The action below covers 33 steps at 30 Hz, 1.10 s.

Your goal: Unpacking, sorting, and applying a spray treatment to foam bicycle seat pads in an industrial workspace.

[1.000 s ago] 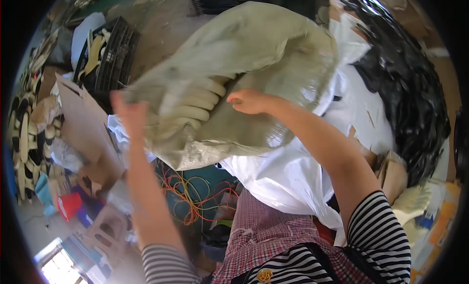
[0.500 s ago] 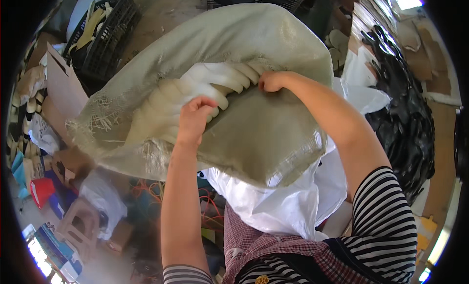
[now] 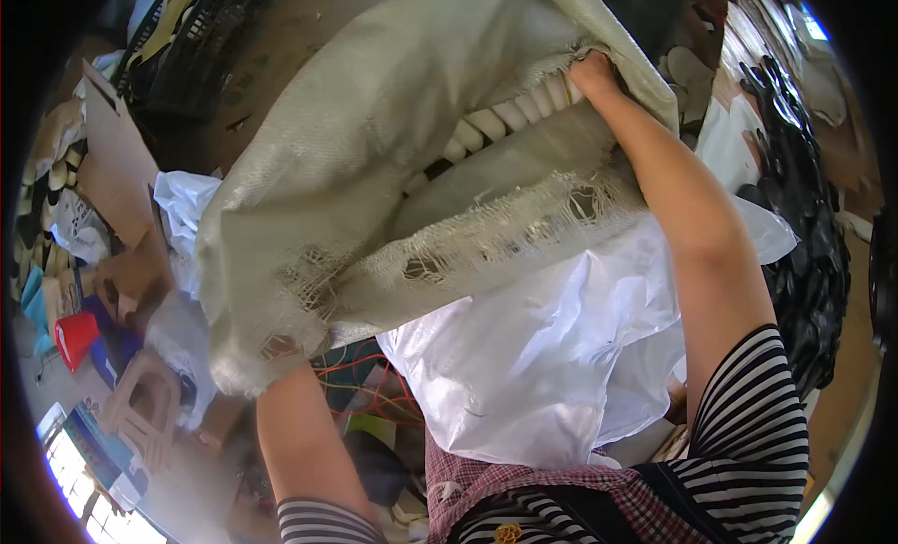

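A big olive-grey woven sack [image 3: 374,104] with frayed, holed edges spreads before me, its mouth partly folded over. Inside the mouth runs a row of cream, round-ended pieces [image 3: 510,118], packed side by side; most are covered by the cloth. At the far right corner of the mouth my right hand [image 3: 591,73] is closed on the sack's edge, beside the end of that row. My left forearm goes up under the near left corner of the sack, which hides the left hand and its fingers. White plastic sheeting [image 3: 524,357] lies between the sack and my apron.
A heap of glossy black pieces [image 3: 795,226] is at the right, by cardboard. A black crate [image 3: 178,53] stands at the far left. Cardboard [image 3: 117,156], a red object [image 3: 75,340], a pinkish plastic stool [image 3: 145,399] and plastic bags crowd the left. Orange strings [image 3: 374,390] lie below.
My right hand has moved away and right to the sack's far corner. My left hand has left the cream pieces and gone under the cloth. The sack's mouth has folded over, covering most pieces.
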Available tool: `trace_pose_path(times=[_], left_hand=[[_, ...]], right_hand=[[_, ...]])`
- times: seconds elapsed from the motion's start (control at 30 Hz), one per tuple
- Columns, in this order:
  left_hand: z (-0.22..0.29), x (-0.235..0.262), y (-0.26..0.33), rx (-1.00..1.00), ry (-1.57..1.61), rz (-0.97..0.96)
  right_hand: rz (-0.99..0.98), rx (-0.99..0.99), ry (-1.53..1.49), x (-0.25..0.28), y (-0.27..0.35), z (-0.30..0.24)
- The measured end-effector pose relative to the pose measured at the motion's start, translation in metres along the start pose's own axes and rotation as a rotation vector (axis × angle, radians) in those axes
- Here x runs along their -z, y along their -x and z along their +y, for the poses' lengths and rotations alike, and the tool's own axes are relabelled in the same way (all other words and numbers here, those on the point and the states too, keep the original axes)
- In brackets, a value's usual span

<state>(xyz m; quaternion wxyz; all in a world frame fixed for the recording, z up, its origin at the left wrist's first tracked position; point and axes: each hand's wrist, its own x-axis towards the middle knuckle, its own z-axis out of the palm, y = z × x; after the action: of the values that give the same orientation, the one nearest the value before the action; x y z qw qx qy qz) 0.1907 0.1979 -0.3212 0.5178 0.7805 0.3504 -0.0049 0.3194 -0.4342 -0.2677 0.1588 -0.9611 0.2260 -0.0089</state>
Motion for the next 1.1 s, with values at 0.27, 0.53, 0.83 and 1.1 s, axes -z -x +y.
trace_pose_path(times=[0.27,0.53,0.83,1.1], left_hand=[[0.028,0.042,-0.008,-0.764,-0.316,-0.165],[0.073,-0.049,0.061,-0.304,0.269,-0.031],[0.134,-0.058,0.104,-0.700,-0.903,-0.158],[0.144,-0.096,0.106,-1.559,-1.159,0.350]], right_hand=[[0.100,0.048,-0.648,0.041,-0.010,-0.009],[-0.082,-0.178,-1.085,0.028,0.044,-0.026],[0.119,0.221,-0.064,0.057,0.077,-0.045],[0.047,0.320,0.196,0.044,0.133,-0.060]])
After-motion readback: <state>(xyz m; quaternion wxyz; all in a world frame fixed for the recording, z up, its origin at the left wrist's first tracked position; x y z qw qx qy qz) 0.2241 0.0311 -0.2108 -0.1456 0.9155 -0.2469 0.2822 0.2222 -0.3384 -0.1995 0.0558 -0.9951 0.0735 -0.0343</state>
